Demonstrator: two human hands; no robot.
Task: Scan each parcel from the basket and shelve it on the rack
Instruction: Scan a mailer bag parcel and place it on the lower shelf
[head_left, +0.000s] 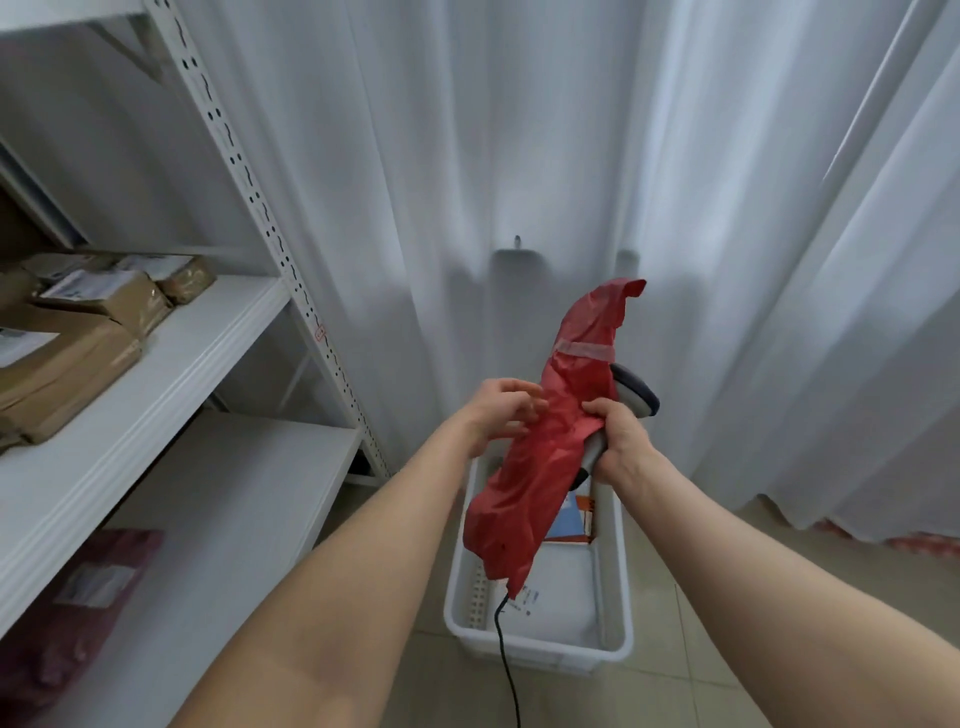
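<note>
Nearest to you, your right hand is wrapped around the handle of the grey and white handheld scanner, and its thumb presses a fold of the soft red plastic mailer parcel against it. Your left hand lies at the other edge of this parcel. It is blurred, so I cannot tell if its fingers pinch the plastic or only touch it. The parcel hangs between both hands, above the white plastic basket on the floor, and the scanner's black cable falls in front of the basket.

Inside the basket there is a flat white mailer and a blue and orange packet, so some parcels are left.

Further to the left, the white metal rack carries several brown taped parcels on its middle shelf and a dark maroon bag on the lower one. I judge that the task is partly done. The red parcel is at the scanning step and is not yet shelved.

Behind everything hangs a white curtain.
</note>
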